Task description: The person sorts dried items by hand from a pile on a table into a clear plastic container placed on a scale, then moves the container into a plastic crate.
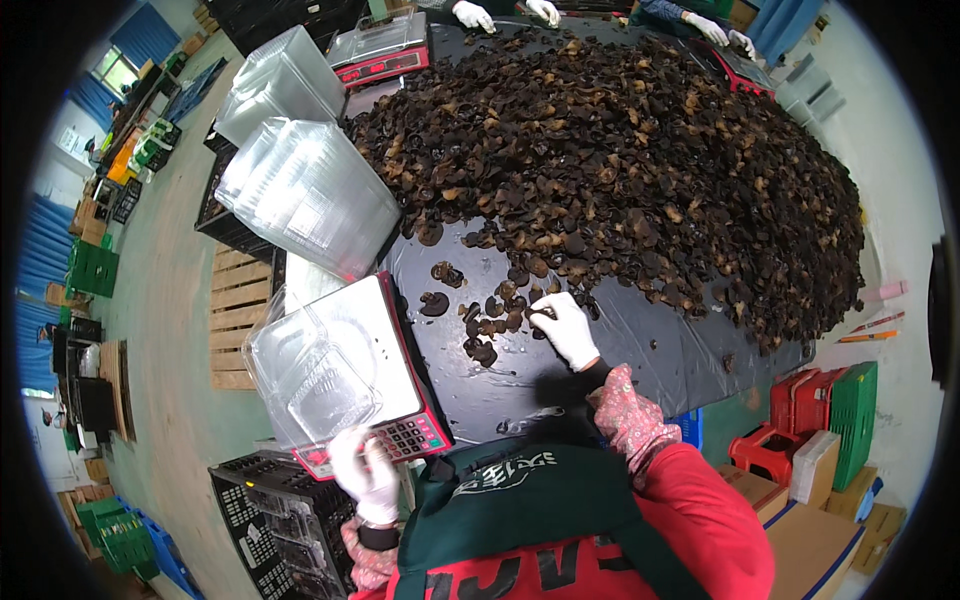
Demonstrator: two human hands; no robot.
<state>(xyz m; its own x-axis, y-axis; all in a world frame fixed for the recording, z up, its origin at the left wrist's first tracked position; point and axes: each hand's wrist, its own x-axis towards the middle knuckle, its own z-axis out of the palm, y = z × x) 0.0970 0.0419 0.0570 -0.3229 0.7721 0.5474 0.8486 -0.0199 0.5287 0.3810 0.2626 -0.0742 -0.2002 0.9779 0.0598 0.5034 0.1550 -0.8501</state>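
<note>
My right hand (567,332), in a white glove, reaches over the black-covered table (480,400). Its fingertips are pinched on a dark wood ear mushroom (541,313) beside a small cluster of loose pieces (490,325). My left hand (366,474), also gloved in white, hovers by the front edge of a red and white digital scale (395,350). Its fingers are loosely bent and apart, with nothing visible in them. A clear plastic container (315,375) rests on the scale. Beyond my right hand spreads a large heap of wood ear mushrooms (620,150).
Stacked clear containers (310,195) stand left of the table, behind the scale. Black crates (285,520) sit below at the left. Two more scales (380,60) are at the far side, near co-workers' gloved hands (473,15). Red stools (765,450) and cardboard boxes (810,545) stand at the right.
</note>
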